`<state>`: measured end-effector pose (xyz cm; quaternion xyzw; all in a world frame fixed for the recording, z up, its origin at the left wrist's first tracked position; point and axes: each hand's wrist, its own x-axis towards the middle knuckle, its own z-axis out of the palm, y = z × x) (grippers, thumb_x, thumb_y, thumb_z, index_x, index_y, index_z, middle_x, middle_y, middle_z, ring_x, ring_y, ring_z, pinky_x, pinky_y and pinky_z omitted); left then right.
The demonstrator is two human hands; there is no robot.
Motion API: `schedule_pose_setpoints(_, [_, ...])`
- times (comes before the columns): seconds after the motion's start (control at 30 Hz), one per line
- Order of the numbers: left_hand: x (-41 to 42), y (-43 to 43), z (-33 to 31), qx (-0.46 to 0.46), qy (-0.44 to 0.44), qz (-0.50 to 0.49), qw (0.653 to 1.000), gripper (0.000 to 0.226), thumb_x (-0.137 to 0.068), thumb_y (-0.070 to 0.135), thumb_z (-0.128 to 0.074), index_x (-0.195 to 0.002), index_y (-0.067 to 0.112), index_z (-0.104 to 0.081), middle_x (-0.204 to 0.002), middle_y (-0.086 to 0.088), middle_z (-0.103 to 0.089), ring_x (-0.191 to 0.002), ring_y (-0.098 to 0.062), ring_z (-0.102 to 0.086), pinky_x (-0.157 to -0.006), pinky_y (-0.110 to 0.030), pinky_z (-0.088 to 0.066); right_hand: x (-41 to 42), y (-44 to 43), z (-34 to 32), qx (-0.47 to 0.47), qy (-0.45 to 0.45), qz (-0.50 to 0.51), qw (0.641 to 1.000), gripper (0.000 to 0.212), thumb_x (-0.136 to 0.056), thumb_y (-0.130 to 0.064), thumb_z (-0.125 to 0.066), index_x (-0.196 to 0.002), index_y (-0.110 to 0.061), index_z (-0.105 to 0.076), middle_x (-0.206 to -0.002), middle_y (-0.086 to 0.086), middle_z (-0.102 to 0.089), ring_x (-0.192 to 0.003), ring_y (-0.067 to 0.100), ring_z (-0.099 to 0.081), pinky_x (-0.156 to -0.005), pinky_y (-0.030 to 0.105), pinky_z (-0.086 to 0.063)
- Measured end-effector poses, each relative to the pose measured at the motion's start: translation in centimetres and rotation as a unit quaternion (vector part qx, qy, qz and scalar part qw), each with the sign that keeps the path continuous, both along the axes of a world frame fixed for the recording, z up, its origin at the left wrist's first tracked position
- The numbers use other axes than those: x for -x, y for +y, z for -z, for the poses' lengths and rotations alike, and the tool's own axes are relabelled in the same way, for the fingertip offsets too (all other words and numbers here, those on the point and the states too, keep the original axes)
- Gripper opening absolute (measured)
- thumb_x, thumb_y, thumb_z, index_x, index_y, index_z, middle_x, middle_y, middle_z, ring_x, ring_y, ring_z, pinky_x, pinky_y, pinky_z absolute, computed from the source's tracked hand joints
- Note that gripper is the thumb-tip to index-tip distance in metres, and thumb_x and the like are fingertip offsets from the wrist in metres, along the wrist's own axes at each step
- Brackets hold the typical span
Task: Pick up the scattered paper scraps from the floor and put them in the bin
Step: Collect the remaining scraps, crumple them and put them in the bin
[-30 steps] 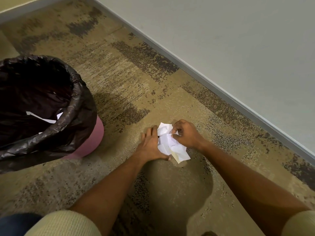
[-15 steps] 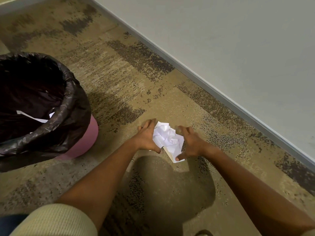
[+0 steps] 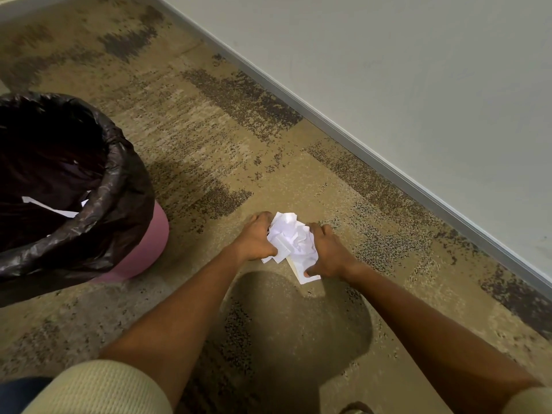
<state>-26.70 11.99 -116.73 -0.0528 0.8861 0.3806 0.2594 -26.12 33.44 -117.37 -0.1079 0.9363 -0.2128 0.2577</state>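
- Head view, only one camera here: both hands are pressing in on a wad of crumpled white paper scraps (image 3: 294, 242) sitting on the carpet (image 3: 209, 138), about mid-frame and a bit below centre.
- The wad is looking roughly lumpy, but it's stretching longer from upper left to lower right, with a flatter sheet corner poking out toward the lower right, near the right thumb.
- It's white, heavily creased, with several folded edges sticking out at the bottom. I'm counting one bunched wad; how many separate scraps are making it up, can't tell.
- The left hand (image 3: 255, 239) is cupping the wad's left side, fingers curled around onto it, touching paper.
- The right hand (image 3: 328, 255) is clamping the right side, fingers curled over the top and thumb pinning the flat corner down low.
- So two hands, both closed onto the same wad from opposite sides.
- One bin (image 3: 140, 249), pink, is standing upright off to the left, well apart from the wad, lined with a black bin bag (image 3: 119, 198) folded over the rim.
- At least two white paper bits (image 3: 56, 209) are already lying inside the bag.
- A grey wall (image 3: 388, 70) with its baseboard (image 3: 373, 153) is running diagonally from the top down to the right.
- Two cream sleeves are showing at the bottom corners.
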Motion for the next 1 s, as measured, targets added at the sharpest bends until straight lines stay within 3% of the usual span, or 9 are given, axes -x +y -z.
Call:
schedule_pose_setpoints(0.13, [0.09, 0.41, 0.1, 0.025, 0.0, -0.036, 0.999, 0.079, -0.065, 0.008, -0.085, -0.135, 0.013, -0.048, -0.129, -0.007, -0.055, -0.117, -0.027, -0.056, -0.096, -0.04, -0.053, 0.05, -0.2, 0.22, 0.003, -0.016, 0.016, 1.0, 0.114, -0.056, -0.028, -0.096, -0.149, -0.012, -0.032, -0.141, 0.011, -0.044, -0.129, 0.031, -0.043, -0.106, 0.04, -0.041])
schedule_pose_setpoints(0.3, [0.02, 0.81, 0.28, 0.052, -0.002, -0.05, 0.997, 0.068, -0.068, 0.011, -0.088, -0.129, 0.01, -0.058, -0.121, -0.007, -0.066, -0.111, -0.026, -0.063, -0.087, -0.034, -0.052, 0.06, 0.02, 0.54, 0.037, -0.02, 0.049, 0.998, 0.102, -0.053, -0.028, -0.095, -0.141, -0.014, -0.045, -0.132, 0.008, -0.055, -0.121, 0.029, -0.052, -0.099, 0.041, -0.048])
schedule_pose_setpoints(0.43, [-0.04, 0.73, 0.3, 0.063, -0.005, -0.044, 0.997, 0.05, -0.075, 0.014, -0.083, -0.122, 0.009, -0.068, -0.118, -0.008, -0.072, -0.099, -0.023, -0.065, -0.08, -0.031, -0.051, -0.08, 0.0, 0.56, 0.037, -0.011, 0.047, 0.998, 0.091, -0.06, -0.025, -0.092, -0.136, -0.013, -0.044, -0.13, 0.01, -0.045, -0.118, 0.027, -0.047, -0.096, 0.039, -0.047])
schedule_pose_setpoints(0.6, [-0.15, 0.74, 0.25, 0.04, -0.004, -0.05, 0.998, 0.04, -0.077, 0.011, -0.081, -0.116, 0.008, -0.072, -0.114, -0.008, -0.073, -0.095, -0.021, -0.065, -0.075, -0.026, -0.046, -0.38, 0.05, 0.69, 0.072, 0.014, 0.044, 0.996, 0.079, -0.064, -0.023, -0.088, -0.131, -0.013, -0.047, -0.123, 0.009, -0.052, -0.11, 0.024, -0.05, -0.084, 0.033, -0.043])
schedule_pose_setpoints(0.7, [-0.17, 0.56, -0.01, 0.012, -0.01, -0.054, 0.998, 0.035, -0.079, 0.01, -0.079, -0.112, 0.009, -0.071, -0.109, -0.007, -0.072, -0.094, -0.02, -0.064, -0.074, -0.025, -0.044, -0.55, 0.02, 0.44, 0.106, 0.018, 0.045, 0.993, 0.073, -0.068, -0.02, -0.085, -0.129, -0.015, -0.047, -0.119, 0.006, -0.061, -0.105, 0.025, -0.059, -0.082, 0.037, -0.051])
schedule_pose_setpoints(0.87, [-0.49, 0.17, 0.0, -0.061, -0.041, -0.044, 0.996, 0.045, -0.078, 0.005, -0.077, -0.12, 0.016, -0.065, -0.113, -0.004, -0.072, -0.104, -0.022, -0.068, -0.085, -0.034, -0.055, -0.81, -0.15, 0.09, 0.14, 0.024, 0.059, 0.988, 0.067, -0.073, -0.02, -0.08, -0.13, -0.018, -0.046, -0.112, 0.004, -0.069, -0.098, 0.022, -0.067, -0.079, 0.042, -0.058])
schedule_pose_setpoints(1.0, [-0.86, 0.0, 0.07, -0.121, -0.065, -0.03, 0.99, 0.06, -0.075, 0.004, -0.08, -0.127, 0.025, -0.059, -0.116, 0.0, -0.073, -0.105, -0.019, -0.07, -0.093, -0.042, -0.058, -0.77, -0.01, 0.15, 0.15, 0.028, 0.084, 0.985, 0.063, -0.075, -0.014, -0.081, -0.128, -0.016, -0.048, -0.11, -0.001, -0.068, -0.096, 0.018, -0.066, -0.071, 0.029, -0.052])
